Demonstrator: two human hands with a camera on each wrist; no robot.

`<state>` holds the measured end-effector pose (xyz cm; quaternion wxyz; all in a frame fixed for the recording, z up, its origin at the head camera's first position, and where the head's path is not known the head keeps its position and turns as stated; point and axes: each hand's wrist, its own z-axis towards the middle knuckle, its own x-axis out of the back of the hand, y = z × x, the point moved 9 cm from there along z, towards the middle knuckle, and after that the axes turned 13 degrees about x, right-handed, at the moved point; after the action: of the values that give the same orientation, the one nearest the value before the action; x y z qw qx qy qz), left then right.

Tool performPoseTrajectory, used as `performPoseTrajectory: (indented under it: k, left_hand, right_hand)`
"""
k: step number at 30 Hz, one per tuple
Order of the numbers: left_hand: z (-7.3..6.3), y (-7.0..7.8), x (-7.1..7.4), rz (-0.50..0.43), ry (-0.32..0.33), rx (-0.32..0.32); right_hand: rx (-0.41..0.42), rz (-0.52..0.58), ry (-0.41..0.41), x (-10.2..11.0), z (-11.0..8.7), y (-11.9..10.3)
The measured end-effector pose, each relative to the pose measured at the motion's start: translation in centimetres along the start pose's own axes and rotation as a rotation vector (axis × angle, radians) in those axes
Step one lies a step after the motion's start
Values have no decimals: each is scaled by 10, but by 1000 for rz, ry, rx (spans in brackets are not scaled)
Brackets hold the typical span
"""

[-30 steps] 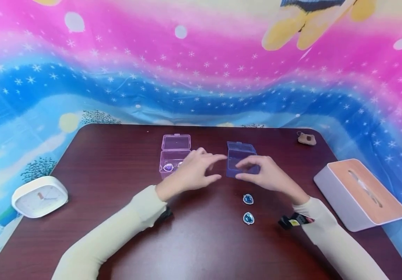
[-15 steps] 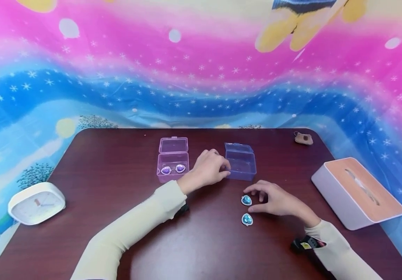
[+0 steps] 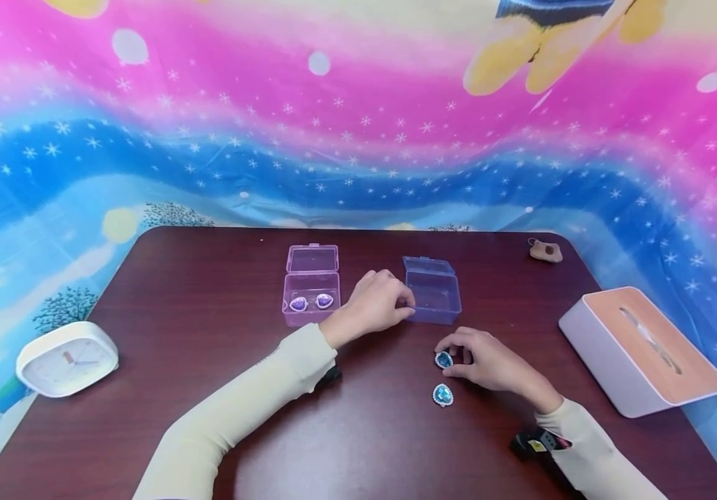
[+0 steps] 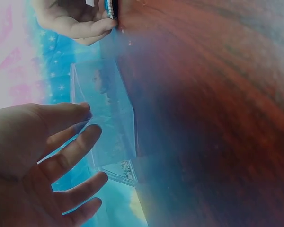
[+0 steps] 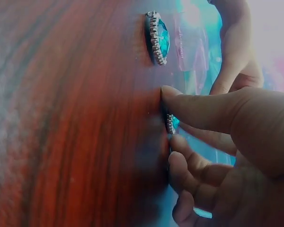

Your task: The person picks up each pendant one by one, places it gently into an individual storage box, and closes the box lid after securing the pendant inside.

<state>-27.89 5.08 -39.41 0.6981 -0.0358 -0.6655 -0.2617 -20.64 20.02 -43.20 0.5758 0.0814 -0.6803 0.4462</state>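
Observation:
At the left edge of the open blue see-through plastic box (image 3: pixel 434 298), my left hand (image 3: pixel 378 304) pinches the box's rim between thumb and fingers, as the left wrist view shows. My right hand (image 3: pixel 489 357) has thumb and fingertips on either side of a blue heart-shaped gem (image 3: pixel 443 360) with a beaded silver border, still at table level. Nearer to me lies a second blue gem (image 3: pixel 442 395); in the right wrist view this gem (image 5: pixel 160 40) is above the thumb. Inside the blue box no gem shows.
Left of the blue box stands an open pink plastic box (image 3: pixel 311 318) holding two purple gems (image 3: pixel 324 301). A white clock (image 3: pixel 68 360) is at the left, a tissue box (image 3: pixel 645 351) at the right. A small brown pouch (image 3: pixel 545 251) lies at the back right.
My left hand has moved right from the pink box to the blue box and taken its edge. The right hand has come back from the blue box and closed on the farther blue gem.

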Motion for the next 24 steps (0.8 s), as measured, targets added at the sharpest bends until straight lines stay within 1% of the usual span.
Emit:
performPoseTrajectory:
  k: [5, 8, 13, 16, 19, 21, 24]
  left_hand:
    - [0, 1, -1, -8, -4, 1]
    - [1, 0, -1, -8, -7, 5]
    - [1, 0, 0, -11, -23, 19]
    - [1, 0, 0, -13, -23, 23]
    - [0, 1, -1, -16, -15, 21]
    - [0, 2, -2, -24, -16, 18]
    - [0, 1, -1, -21, -13, 13]
  right_hand:
    - [-62, -41, 25, 1, -1, 6]
    - [-43, -28, 21, 2, -1, 5]
    - [28, 47, -46, 0, -1, 6]
    - [49, 79, -65, -1, 0, 10]
    - [65, 49, -51, -1, 0, 12]
    - [67, 2, -47, 0, -1, 12]
    - [78, -73, -37, 1, 1, 11]
